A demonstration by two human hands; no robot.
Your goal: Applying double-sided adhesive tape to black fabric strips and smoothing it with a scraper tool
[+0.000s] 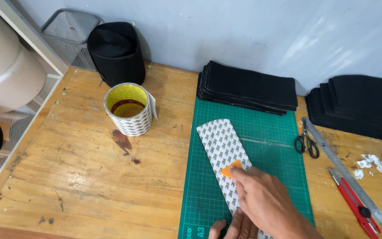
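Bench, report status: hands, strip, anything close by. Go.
Right hand presses orange scraper onto printed strip on green mat. Left hand pins strip's near end. Tape roll left, scissors right, both apart.

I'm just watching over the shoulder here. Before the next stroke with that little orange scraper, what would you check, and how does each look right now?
1. Strip lies flat on the green cutting mat: ok.
2. Left hand pins the strip's near end: ok.
3. Right hand presses the orange scraper onto the strip: ok.
4. Path ahead on the strip is free of objects: ok.
5. Scissors and red knife lie clear of the strip: ok.
6. Bubbles under the strip: cannot tell.
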